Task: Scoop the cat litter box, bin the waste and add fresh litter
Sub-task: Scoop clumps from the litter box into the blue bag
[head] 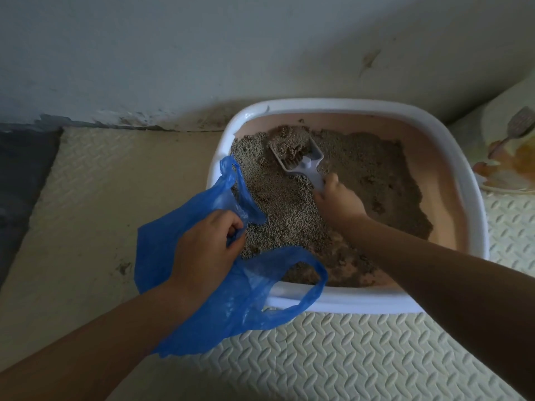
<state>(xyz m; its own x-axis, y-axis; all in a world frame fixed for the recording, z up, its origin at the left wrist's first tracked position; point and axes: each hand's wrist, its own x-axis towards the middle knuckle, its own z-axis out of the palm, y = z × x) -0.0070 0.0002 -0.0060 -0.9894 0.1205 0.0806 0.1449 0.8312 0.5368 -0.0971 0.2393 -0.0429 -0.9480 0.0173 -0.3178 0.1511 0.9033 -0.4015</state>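
A white-rimmed litter box point(474, 198) with a pink inner wall sits on the floor against the wall, part filled with grey-brown litter point(283, 204). My right hand point(338, 201) grips the handle of a pale slotted scoop point(301, 157); its head is heaped with litter and sits near the box's far left. My left hand point(205, 250) pinches the edge of a blue plastic bag point(231, 302) at the box's near left corner. The bag drapes over the rim, and its handle loops hang loose.
Cream textured floor mats point(333, 357) cover the floor around the box. A dark strip point(20, 183) lies at the far left. A printed bag or pack point(509, 151) leans at the right against the wall, which runs close behind the box.
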